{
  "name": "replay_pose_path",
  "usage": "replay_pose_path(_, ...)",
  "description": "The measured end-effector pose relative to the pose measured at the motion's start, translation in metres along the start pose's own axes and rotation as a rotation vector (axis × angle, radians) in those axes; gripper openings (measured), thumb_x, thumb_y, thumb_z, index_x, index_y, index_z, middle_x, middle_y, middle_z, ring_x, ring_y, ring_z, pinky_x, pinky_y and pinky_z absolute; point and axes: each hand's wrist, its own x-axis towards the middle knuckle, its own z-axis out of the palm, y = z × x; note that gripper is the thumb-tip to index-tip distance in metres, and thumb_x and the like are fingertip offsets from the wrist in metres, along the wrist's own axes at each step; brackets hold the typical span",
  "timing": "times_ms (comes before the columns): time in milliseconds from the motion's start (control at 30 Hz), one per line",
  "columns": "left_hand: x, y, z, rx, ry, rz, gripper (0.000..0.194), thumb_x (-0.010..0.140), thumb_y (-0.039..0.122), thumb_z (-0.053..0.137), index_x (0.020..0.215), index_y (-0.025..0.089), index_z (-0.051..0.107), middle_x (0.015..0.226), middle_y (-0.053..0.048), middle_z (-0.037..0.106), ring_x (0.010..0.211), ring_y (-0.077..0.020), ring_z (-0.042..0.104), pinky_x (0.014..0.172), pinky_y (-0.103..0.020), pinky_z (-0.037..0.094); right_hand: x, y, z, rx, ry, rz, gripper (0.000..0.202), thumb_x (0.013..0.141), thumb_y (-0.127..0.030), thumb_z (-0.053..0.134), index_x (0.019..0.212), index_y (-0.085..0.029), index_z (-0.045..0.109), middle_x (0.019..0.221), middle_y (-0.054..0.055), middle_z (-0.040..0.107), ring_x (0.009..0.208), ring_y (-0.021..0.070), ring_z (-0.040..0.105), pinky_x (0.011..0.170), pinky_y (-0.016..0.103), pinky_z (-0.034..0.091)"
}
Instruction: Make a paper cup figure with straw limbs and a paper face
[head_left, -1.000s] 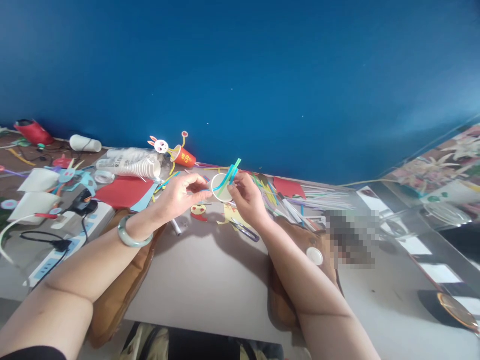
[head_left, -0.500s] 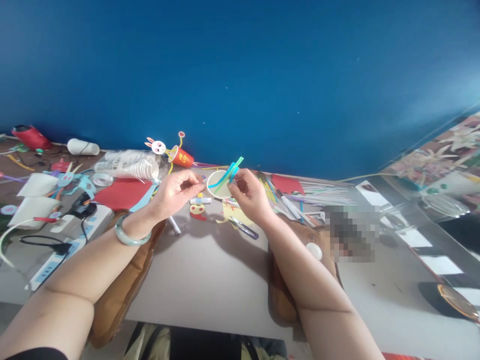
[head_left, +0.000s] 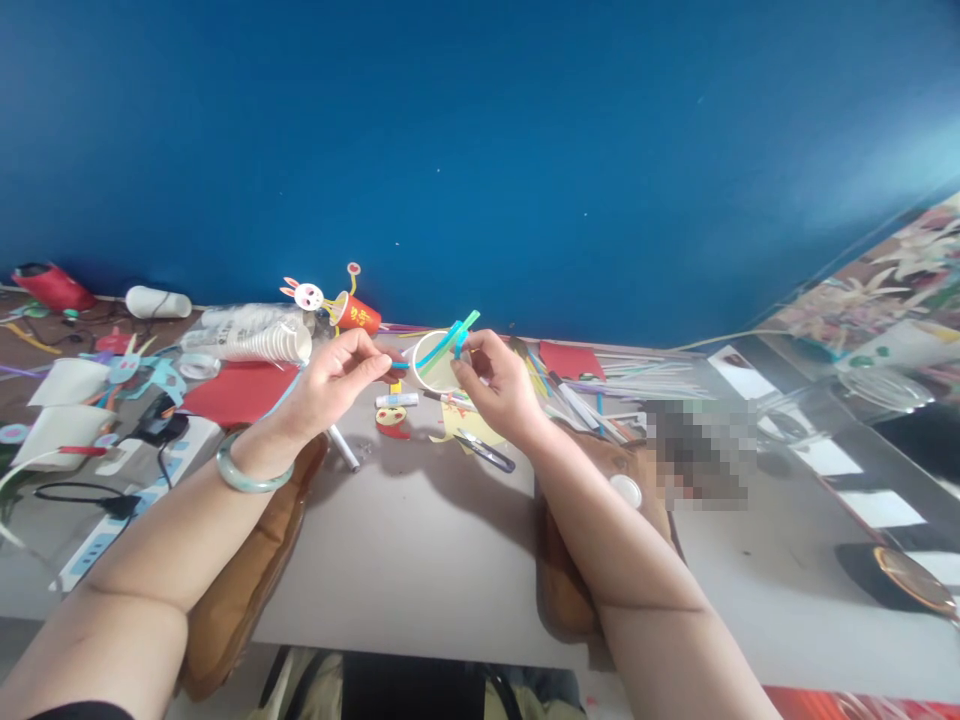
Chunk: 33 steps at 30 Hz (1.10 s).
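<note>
A white paper cup [head_left: 436,376] is held tilted above the table, its mouth facing me. My right hand [head_left: 499,380] grips the cup's right rim between thumb and fingers. Across the mouth lie a blue straw [head_left: 430,358] and a green straw [head_left: 469,321], both poking out past the right rim. A blue straw end emerges at the cup's left side, and my left hand [head_left: 341,375] pinches it. Whether that end passes through the cup wall is hard to see. Below lie a glue stick [head_left: 396,400], a paper face cutout [head_left: 390,418] and black-handled scissors [head_left: 486,452].
At the left are stacked paper cups [head_left: 247,340], red paper [head_left: 238,390], a power strip [head_left: 180,465] and cords. A red cup with a rabbit figure [head_left: 356,313] lies by the blue wall. Straws [head_left: 637,375] spread at the back right, and brown cushions [head_left: 592,470] lie under both forearms.
My left hand has drawn a little away from the cup, and a blue straw end now shows between its fingers and the cup. The right hand keeps its grip.
</note>
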Motion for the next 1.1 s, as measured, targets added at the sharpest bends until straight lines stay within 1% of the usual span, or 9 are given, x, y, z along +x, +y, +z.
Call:
replay_pose_path(133,0.000,0.000,0.003,-0.130,-0.049,-0.086,0.029,0.089,0.041,0.071,0.078,0.020,0.054,0.070,0.003,0.061,0.071,-0.0136,0.066,0.076,-0.030,0.058,0.000,0.001,0.000,-0.025,-0.011,-0.006,0.009,0.090,-0.026,0.054,0.098,-0.021,0.056,0.084,0.000,0.059,0.069,0.0132,0.051,0.063,0.028,0.040)
replay_pose_path(233,-0.002,0.003,0.005,-0.021,-0.062,-0.055,0.027,0.090,0.041,0.069,0.079,0.020,0.055,0.074,0.003,0.060,0.071,-0.0114,0.062,0.073,-0.025,0.054,0.000,0.002,0.000,-0.055,-0.010,-0.027,0.013,0.089,-0.028,0.060,0.099,-0.021,0.061,0.088,0.002,0.062,0.076,0.0152,0.054,0.069,0.029,0.043)
replay_pose_path(367,-0.003,0.006,0.007,0.115,-0.168,-0.027,0.028,0.093,0.043,0.064,0.081,0.019,0.057,0.080,0.000,0.062,0.075,-0.0125,0.061,0.071,-0.024,0.051,0.001,0.001,0.000,-0.071,-0.052,-0.034,0.015,0.085,-0.035,0.070,0.090,-0.021,0.067,0.091,0.003,0.066,0.087,0.0187,0.058,0.081,0.032,0.044)
replay_pose_path(467,-0.002,0.002,0.007,0.123,-0.135,-0.005,0.028,0.093,0.046,0.063,0.089,0.019,0.061,0.089,-0.003,0.064,0.083,-0.0145,0.063,0.075,-0.027,0.052,0.001,0.000,0.001,-0.027,-0.047,0.038,0.017,0.087,-0.037,0.069,0.082,-0.020,0.067,0.084,0.002,0.064,0.082,0.0176,0.057,0.078,0.031,0.044)
replay_pose_path(533,-0.001,-0.003,0.007,0.109,-0.099,0.045,0.034,0.085,0.048,0.073,0.098,0.019,0.062,0.102,-0.006,0.066,0.095,-0.0175,0.064,0.082,-0.030,0.053,0.000,-0.002,0.003,0.014,-0.050,0.094,0.023,0.087,-0.042,0.069,0.081,-0.020,0.067,0.078,0.001,0.061,0.075,0.0160,0.053,0.072,0.029,0.043)
replay_pose_path(633,-0.003,-0.010,0.012,0.119,-0.136,0.099,0.065,0.059,0.041,0.094,0.111,0.021,0.060,0.117,-0.009,0.065,0.112,-0.0244,0.062,0.089,-0.035,0.055,-0.003,-0.005,0.007,0.092,-0.084,0.154,0.032,0.085,-0.051,0.071,0.084,-0.019,0.068,0.073,-0.001,0.059,0.070,0.0147,0.051,0.067,0.029,0.041)
replay_pose_path(867,-0.010,-0.008,0.028,-0.035,-0.231,-0.175,0.056,0.064,0.036,0.090,0.108,0.021,0.058,0.100,-0.005,0.067,0.086,-0.0223,0.069,0.060,-0.030,0.059,-0.006,-0.006,0.012,0.280,-0.077,0.165,0.034,0.077,-0.051,0.079,0.090,-0.020,0.072,0.087,0.002,0.069,0.084,0.0190,0.061,0.080,0.033,0.048)
replay_pose_path(1000,-0.007,-0.009,0.025,-0.089,-0.351,-0.243,0.045,0.071,0.039,0.087,0.103,0.017,0.065,0.089,-0.007,0.069,0.082,-0.0223,0.070,0.061,-0.030,0.059,-0.004,-0.002,0.008,0.324,-0.087,0.124,0.030,0.075,-0.047,0.083,0.093,-0.023,0.075,0.102,0.004,0.073,0.097,0.0220,0.066,0.091,0.037,0.049)
replay_pose_path(1100,-0.005,-0.013,0.022,-0.147,-0.430,-0.276,0.046,0.073,0.041,0.085,0.108,0.017,0.067,0.099,-0.011,0.072,0.092,-0.0259,0.071,0.069,-0.034,0.061,-0.003,-0.002,0.002,0.323,-0.159,0.109,0.028,0.075,-0.046,0.083,0.092,-0.024,0.077,0.109,0.004,0.072,0.103,0.0233,0.066,0.094,0.038,0.049)
